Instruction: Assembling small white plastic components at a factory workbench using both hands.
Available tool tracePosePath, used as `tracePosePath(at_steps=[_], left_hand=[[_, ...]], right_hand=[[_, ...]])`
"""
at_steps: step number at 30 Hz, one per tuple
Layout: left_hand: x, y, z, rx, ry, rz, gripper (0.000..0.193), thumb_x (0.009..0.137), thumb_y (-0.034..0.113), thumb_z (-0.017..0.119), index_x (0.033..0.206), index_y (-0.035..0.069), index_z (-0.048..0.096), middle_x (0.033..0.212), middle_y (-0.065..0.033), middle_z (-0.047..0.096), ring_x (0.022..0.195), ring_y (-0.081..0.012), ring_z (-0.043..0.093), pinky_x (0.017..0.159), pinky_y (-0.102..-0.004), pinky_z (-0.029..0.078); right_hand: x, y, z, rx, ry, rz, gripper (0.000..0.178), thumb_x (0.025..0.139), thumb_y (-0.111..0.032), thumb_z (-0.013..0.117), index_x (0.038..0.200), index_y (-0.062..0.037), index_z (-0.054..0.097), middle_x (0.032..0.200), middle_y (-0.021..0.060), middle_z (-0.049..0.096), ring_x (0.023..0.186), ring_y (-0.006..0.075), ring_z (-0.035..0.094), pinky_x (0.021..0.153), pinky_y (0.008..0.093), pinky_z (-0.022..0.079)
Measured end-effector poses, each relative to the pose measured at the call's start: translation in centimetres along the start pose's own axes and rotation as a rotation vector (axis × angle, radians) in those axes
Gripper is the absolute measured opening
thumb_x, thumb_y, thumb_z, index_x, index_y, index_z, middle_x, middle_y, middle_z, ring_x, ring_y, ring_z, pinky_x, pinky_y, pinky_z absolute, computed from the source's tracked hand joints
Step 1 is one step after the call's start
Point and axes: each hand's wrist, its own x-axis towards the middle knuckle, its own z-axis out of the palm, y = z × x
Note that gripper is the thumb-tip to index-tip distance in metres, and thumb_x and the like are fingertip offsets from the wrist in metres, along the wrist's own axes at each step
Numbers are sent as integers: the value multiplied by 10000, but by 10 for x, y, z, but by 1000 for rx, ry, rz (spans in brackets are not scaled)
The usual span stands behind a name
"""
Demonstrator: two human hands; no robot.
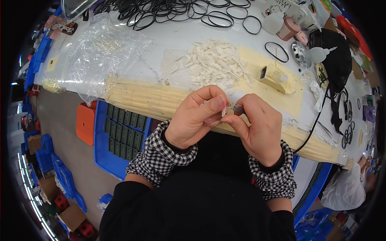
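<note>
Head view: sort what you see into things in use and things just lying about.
In use:
left hand pinching a small white part
right hand holding a small grey piece
pile of white parts

Lying about:
black rubber rings
clear plastic bag
white squeeze bottle
blue crate

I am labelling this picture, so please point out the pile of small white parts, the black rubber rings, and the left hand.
pile of small white parts (211,62), head view, middle of the heap.
black rubber rings (169,10), head view, the tangled bunch at the table's far edge.
left hand (197,116), head view, back of the hand.
</note>
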Motion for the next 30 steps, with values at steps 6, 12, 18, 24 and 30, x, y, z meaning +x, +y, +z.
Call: tracePosePath(at_steps=[6,12,18,24,30], left_hand=[[3,-6,-4,-73,-35,-12,181,957,227,531,918,52,553,716,45,486,582,-17,358,548,-159,315],[2,-1,-2,-32,-47,-29,195,954,240,535,906,52,556,711,45,482,581,-19,354,543,-163,308],[2,0,-1,14,-19,-35,230,952,260,534,880,43,520,782,21,457,572,-4,319,548,-131,318],[4,0,-4,4,-25,-9,168,950,202,546,913,39,557,721,37,504,576,-18,359,540,-162,319],[2,2,-2,47,-30,-23,228,952,255,534,879,39,520,791,20,446,577,-4,313,552,-133,310]], right_hand=[[1,-6,-4,-42,-60,36,363,776,-337,696,742,-32,502,649,80,519,562,243,542,494,316,417],[1,-6,-3,-56,-34,25,378,779,-383,674,731,-53,497,630,63,493,539,231,529,475,314,407],[0,-3,0,-75,-15,13,384,783,-426,652,726,-78,501,607,43,465,513,218,512,455,317,393],[1,-7,-4,-67,-57,33,380,783,-367,677,724,-38,495,612,77,473,530,248,505,472,330,389],[2,-7,-2,-50,-25,24,386,785,-373,673,726,-36,494,616,79,471,531,248,503,474,327,389]])
